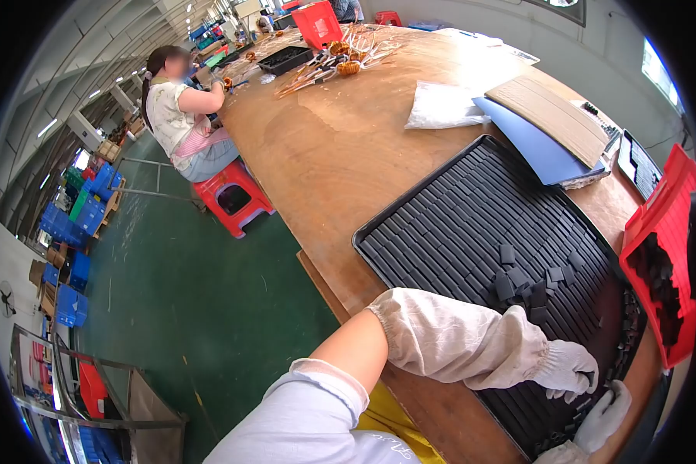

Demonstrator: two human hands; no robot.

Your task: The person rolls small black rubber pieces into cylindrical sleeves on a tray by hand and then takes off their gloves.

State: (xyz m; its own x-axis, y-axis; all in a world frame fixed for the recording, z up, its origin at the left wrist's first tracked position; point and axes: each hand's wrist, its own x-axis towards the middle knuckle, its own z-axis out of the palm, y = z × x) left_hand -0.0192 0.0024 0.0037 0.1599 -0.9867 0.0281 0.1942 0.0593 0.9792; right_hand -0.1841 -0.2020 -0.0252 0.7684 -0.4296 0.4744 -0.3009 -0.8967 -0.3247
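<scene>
My left hand, in a white glove below a pale sleeve cover, is over the lower right of a black tray. Its fingers are bent and closed; anything between them is too small to make out. Just below it, at the tray's near right edge, my right hand, also gloved in white, has its fingers curled together with the tips near small black pieces. Rows of flat black rectangular pieces fill much of the tray. Several loose black pieces lie heaped on top of those rows.
A tilted red bin with black pieces stands at the right. Cardboard and blue sheets and a white plastic bag lie beyond the tray. Further along the wooden table sits a person on a red stool.
</scene>
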